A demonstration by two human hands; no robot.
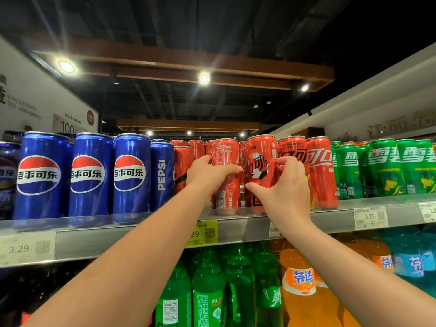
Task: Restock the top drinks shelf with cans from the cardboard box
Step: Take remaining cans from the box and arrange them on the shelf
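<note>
On top shelf [118, 241], hands [207, 178] [286, 187] gripping two adjacent red cans [225, 149] [260, 152]

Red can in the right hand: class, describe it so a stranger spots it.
On the top grey metal shelf, find the red cans between blue cans and green cans. The tall red can gripped by the right hand alone shows a round black emblem.

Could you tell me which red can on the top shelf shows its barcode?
The red can in the grip of the left hand: it shows a barcode, whereas the round-logo can in the right hand and the rest show branding.
</note>
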